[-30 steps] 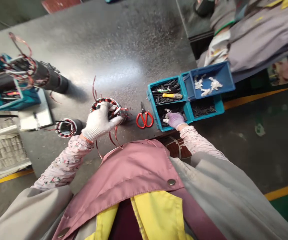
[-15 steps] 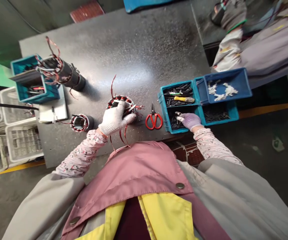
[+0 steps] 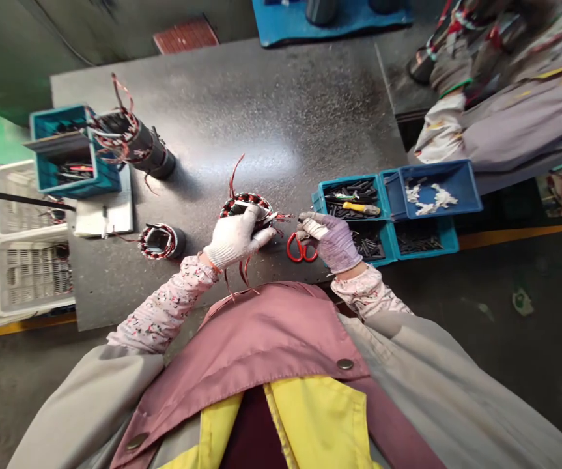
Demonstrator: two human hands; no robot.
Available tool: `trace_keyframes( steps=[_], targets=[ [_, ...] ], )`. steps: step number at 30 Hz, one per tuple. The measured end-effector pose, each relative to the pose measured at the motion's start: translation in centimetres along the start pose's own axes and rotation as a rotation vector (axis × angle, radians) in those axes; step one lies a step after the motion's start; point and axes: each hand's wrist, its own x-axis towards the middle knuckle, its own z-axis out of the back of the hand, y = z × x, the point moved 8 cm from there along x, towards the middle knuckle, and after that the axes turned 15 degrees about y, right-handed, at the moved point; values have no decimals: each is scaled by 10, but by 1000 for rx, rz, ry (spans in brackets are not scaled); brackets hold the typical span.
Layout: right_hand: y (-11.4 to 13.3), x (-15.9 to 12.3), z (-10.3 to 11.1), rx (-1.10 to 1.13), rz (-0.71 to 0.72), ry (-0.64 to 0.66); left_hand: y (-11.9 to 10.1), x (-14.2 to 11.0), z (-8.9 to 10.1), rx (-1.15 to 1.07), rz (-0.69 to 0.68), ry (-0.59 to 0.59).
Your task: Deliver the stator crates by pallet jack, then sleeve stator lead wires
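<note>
A motor stator (image 3: 230, 207) wound with red, black and white wires lies on the metal table in front of me. My left hand (image 3: 238, 236), in a white glove, grips its near side; the fingers reach into its opening and are partly hidden. My right hand (image 3: 332, 240), in a purple glove with whitish fingertips, is pinched closed between the stator and the blue bins. Whatever it holds is too small to make out. Just beneath its fingertips lie red-handled scissors (image 3: 294, 249), their blades hidden by the hand.
On the right stand blue bins (image 3: 317, 195) of black pieces, a yellow-handled tool (image 3: 360, 208) and a blue tray (image 3: 473, 189) of white scraps. A smaller stator (image 3: 176, 241), a taller stator stack (image 3: 139, 146) and another bin (image 3: 68, 189) are left. A co-worker's sleeve (image 3: 441, 127) shows at right.
My right hand has left the front blue bin and moved left over the scissors, its fingertips pinched. My left hand stays on the stator. The view has shifted a little.
</note>
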Motion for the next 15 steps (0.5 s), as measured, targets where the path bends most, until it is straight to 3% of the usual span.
trace_keyframes(
  steps=[5,8,11,13,15],
  targets=[
    [-3,7,0,-61,13,-21,-1,0,0,-11,-9,8],
    [15,11,-2,-347,108,-15,-3,0,0,-12,-11,13],
    [36,19,-19,-760,214,139,-4,0,1,0,-15,17],
    [42,21,-28,-970,241,289,-5,0,0,1,-21,22],
    [44,21,-30,-1135,262,347,-4,0,-1,-3,-21,24]
  ],
)
